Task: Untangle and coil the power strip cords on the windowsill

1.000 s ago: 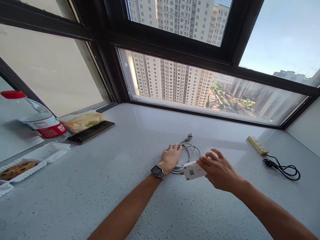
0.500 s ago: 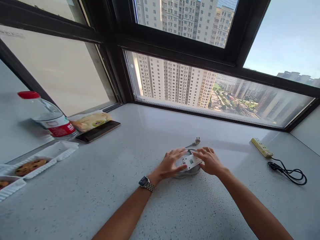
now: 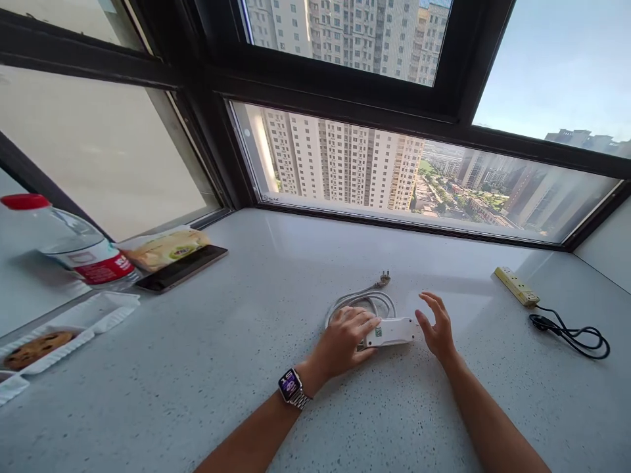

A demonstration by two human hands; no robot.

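A white power strip (image 3: 397, 332) lies on the speckled countertop in front of me, a small printed label on its upper face. My left hand (image 3: 342, 336) grips its left end, thumb on the near side and fingers over the top. Behind the strip, its grey cable (image 3: 339, 306) rests in loose coils, partly covered by that hand. The cable's plug (image 3: 383, 280) points toward the window. Just right of the strip, my right hand (image 3: 438, 330) is open with fingers apart, holding nothing.
To the right lies a yellow power strip (image 3: 517, 287) with a black cord (image 3: 574, 335). On the left are a red-capped bottle (image 3: 93, 253), a yellow food packet (image 3: 167, 248), a dark phone (image 3: 182, 268) and a white tray (image 3: 106, 314) with cookies. Windows border the counter.
My right hand has let go of the white power strip and moved right. The strip has shifted slightly right and nearer, with my left hand still on it. The view has shifted slightly.
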